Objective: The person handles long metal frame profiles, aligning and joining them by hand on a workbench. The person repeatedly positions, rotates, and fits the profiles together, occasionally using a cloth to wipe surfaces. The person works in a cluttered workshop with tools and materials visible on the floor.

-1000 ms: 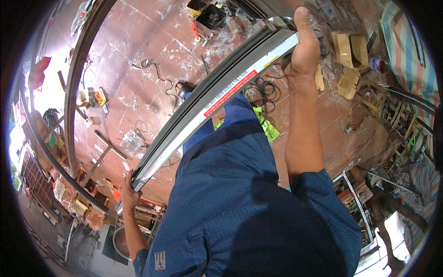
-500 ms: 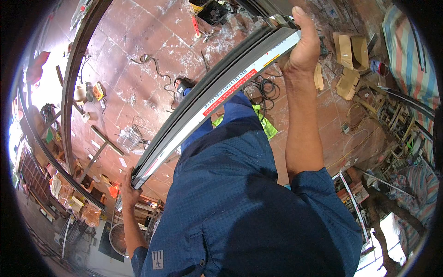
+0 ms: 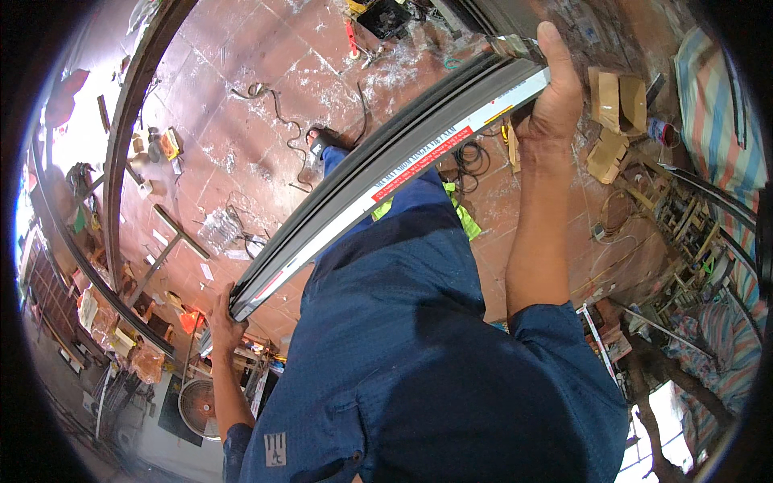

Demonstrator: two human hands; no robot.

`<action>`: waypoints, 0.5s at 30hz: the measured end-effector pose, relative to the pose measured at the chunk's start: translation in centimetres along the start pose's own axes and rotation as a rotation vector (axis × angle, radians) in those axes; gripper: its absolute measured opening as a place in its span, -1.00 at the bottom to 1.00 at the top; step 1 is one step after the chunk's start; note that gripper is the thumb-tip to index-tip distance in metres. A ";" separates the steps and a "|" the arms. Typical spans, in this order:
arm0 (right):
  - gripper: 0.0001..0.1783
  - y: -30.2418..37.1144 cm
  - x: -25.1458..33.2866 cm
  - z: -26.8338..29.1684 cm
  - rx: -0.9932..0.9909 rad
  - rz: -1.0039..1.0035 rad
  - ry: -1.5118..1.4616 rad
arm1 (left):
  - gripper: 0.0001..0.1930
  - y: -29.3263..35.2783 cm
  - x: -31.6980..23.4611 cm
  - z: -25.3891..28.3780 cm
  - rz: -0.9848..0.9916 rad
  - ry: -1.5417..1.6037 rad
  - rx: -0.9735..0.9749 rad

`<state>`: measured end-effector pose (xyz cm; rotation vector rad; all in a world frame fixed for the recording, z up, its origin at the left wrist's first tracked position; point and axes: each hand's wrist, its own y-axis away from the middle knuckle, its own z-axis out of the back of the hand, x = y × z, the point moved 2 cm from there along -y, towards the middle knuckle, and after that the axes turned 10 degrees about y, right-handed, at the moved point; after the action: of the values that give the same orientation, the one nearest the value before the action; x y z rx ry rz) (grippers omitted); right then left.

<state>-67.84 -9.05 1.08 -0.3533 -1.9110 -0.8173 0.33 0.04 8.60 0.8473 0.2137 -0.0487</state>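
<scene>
From afar I am seeing a long dark-grey profile bar point(image 3: 386, 165), label strip point(image 3: 423, 162) on its side, slanting above the tiled floor point(image 3: 241, 173). The left hand point(image 3: 226, 322) is grasping its lower-left end; the right hand point(image 3: 555, 98) is clasping its upper-right end. I am judging it stiff, fairly heavy, slick-faced, best gripped near both ends.

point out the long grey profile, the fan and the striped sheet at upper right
long grey profile point(image 3: 390, 157): head view, its grey face near mid-length
fan point(image 3: 198, 409): head view, its round front
striped sheet point(image 3: 703, 97): head view, its striped surface
</scene>
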 end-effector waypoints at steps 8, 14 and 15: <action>-0.51 -0.8 -0.8 0.1 -0.072 0.044 0.012 | -0.03 0.5 -0.9 -0.2 0.004 -0.042 0.016; -0.40 -0.6 -0.7 -0.3 -0.012 -0.029 -0.058 | -0.09 1.1 -1.8 0.8 0.041 -0.028 0.037; -0.37 -0.5 -0.8 -0.2 -0.003 -0.046 -0.073 | -0.11 1.0 -1.7 0.9 0.023 -0.036 0.024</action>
<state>-67.59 -9.48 0.29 -0.3460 -1.9926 -0.8476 -1.04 -0.05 10.28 0.8715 0.1694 -0.0450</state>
